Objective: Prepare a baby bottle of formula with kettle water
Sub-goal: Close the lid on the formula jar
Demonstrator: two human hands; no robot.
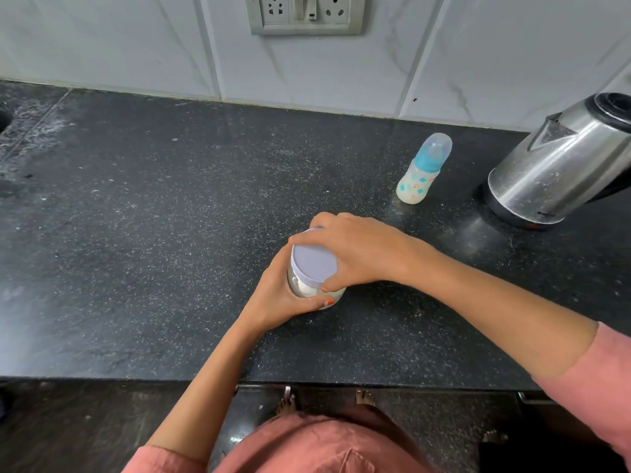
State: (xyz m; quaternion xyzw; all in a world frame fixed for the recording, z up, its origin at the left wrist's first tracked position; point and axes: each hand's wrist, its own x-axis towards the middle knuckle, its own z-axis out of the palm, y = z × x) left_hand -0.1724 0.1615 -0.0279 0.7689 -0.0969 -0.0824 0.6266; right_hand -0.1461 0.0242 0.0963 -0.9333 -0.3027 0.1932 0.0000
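— Item one, the step in hand: what do you make of it?

— Formula jar (316,291), clear, white powder inside, standing on the black counter (153,216) near the front edge. Left hand (280,295) wrapped round its body, fingers closed on the glass. Right hand (355,254) cupped over the pale lilac lid (312,262), fingertips pinching the rim. I judge she is turning the lid; loosening or tightening, I cannot tell.

— How to do it well?

— Keep the jar base flat on the counter, left hand firm and low, right hand turning level so the lid does not tilt on its thread. A jerk could puff or spill powder.

— And the rest of the kit?

— Baby bottle (423,172): one, upright, teal collar and clear cap on, pale contents in the lower part, well apart from the jar, toward the wall. Kettle (560,165): one, steel, on its dark base, just right of the bottle, not touching it.

— Count, please.

— Jars, one. Lids, one. Bottles, one. Kettles, one. Hands, two, both on the jar. Wall socket plate (305,13), one. No scoop that I can see.
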